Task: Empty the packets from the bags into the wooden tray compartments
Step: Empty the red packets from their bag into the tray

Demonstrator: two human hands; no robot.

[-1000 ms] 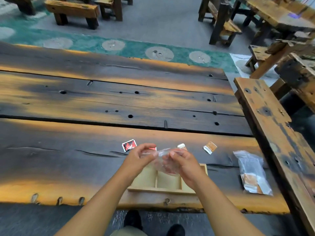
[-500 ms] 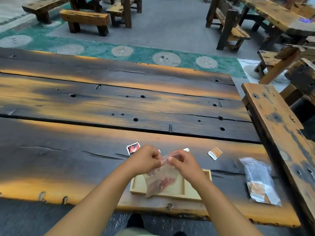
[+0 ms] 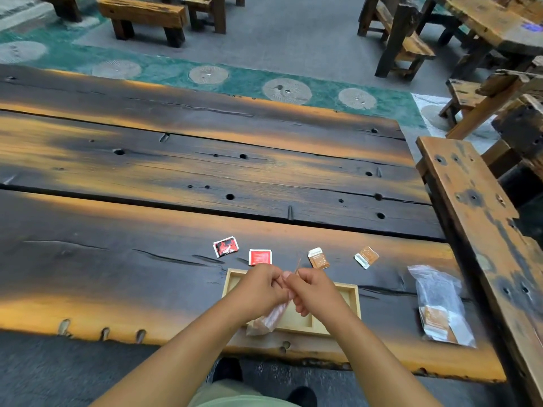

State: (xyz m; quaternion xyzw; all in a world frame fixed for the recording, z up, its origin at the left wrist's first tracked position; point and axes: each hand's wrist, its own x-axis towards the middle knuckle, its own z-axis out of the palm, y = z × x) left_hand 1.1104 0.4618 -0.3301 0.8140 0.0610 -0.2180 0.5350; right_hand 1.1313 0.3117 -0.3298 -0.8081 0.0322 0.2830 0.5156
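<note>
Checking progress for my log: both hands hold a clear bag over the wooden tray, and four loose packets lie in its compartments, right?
No: the head view shows the four loose packets lying on the table just beyond the wooden tray, not in its compartments.

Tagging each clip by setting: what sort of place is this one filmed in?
Probably a rustic restaurant or dining hall: a heavy plank table, matching wooden benches beyond it, and a second such table at upper right. Small sauce-style packets lie on the near table.
</note>
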